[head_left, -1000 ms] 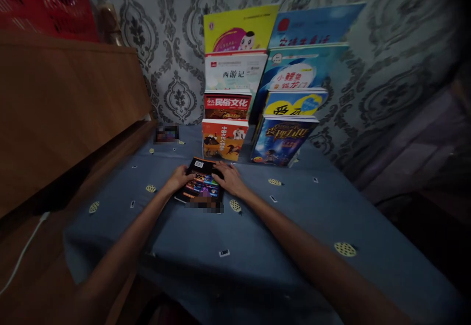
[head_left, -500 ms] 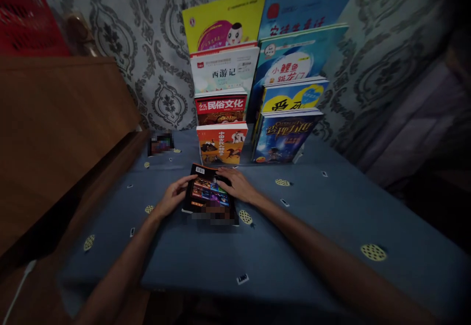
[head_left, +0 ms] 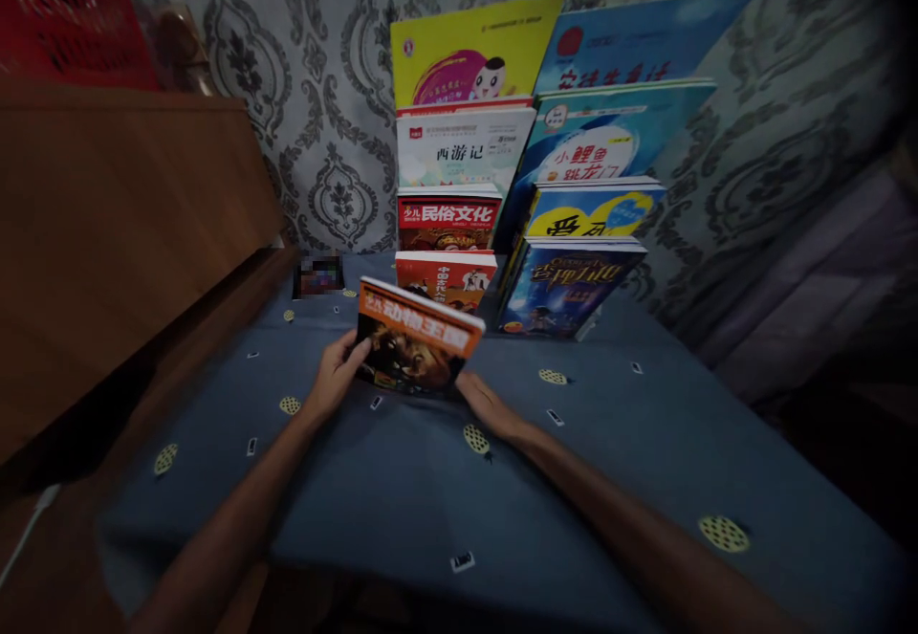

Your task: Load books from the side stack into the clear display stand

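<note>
A book (head_left: 416,342) with an orange title band and a dark animal picture is held up between my two hands, tilted, its front cover facing me. My left hand (head_left: 340,366) grips its left edge, thumb on the cover. At the lower right corner, my right hand (head_left: 491,406) holds the book with its fingers partly hidden behind it. Just behind stands an orange-red book (head_left: 459,280), partly covered by the held one. A red-banded book (head_left: 450,218) and a white book (head_left: 463,146) rise in steps behind that.
To the right, a dark blue book (head_left: 566,290) fronts a second stepped row with a yellow-and-blue book (head_left: 595,208). A blurred-out small item (head_left: 318,276) lies at the back left. A wooden cabinet (head_left: 129,261) borders the cloth-covered table (head_left: 602,481) on the left.
The book lay back cover up on the table under both hands. Now it is lifted and turned over, front cover showing, with both hands gripping its sides. The view has shifted slightly.
</note>
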### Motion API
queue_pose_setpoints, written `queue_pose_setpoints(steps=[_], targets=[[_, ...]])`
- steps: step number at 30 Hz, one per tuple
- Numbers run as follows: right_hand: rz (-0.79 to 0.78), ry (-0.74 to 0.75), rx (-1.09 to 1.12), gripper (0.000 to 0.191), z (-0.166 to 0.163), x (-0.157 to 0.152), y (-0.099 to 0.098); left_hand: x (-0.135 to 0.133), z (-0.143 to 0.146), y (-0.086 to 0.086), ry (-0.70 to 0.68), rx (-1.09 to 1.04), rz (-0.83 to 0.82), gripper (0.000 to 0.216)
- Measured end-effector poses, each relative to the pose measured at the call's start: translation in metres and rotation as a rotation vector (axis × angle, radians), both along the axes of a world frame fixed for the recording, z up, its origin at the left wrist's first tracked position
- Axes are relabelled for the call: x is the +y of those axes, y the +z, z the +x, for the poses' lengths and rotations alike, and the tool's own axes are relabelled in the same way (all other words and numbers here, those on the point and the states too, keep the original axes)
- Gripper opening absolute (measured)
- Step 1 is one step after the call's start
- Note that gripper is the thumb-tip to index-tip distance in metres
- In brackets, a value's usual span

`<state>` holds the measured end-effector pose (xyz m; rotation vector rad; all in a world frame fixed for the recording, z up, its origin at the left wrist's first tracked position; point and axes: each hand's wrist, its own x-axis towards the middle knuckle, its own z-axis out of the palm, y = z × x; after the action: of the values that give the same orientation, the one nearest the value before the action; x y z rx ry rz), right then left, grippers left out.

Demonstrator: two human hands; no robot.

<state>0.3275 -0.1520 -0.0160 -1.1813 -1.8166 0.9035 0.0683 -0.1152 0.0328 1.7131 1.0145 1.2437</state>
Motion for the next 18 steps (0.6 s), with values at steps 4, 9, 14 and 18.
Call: queue_pose_setpoints(steps=[4, 9, 14, 18], targets=[[-0.124, -0.056, 0.167, 0.077, -0.004, -0.010, 0.002, -0.003, 0.008, -0.014, 0.140, -0.150, -0.130, 0.050], [-0.204, -0.037, 0.449, 0.057, -0.014, -0.014, 0.017, -0.022, 0.016, -0.026, 0.104, -0.212, -0.261, 0.057], [-0.309, -0.179, 0.546, 0.053, -0.007, -0.018, 0.024, -0.034, 0.025, -0.033, 0.032, -0.126, -0.225, 0.054], [-0.349, -0.188, 0.439, 0.049, 0.013, -0.028, 0.024, -0.039, 0.026, -0.034, 0.013, 0.140, -0.098, 0.046]])
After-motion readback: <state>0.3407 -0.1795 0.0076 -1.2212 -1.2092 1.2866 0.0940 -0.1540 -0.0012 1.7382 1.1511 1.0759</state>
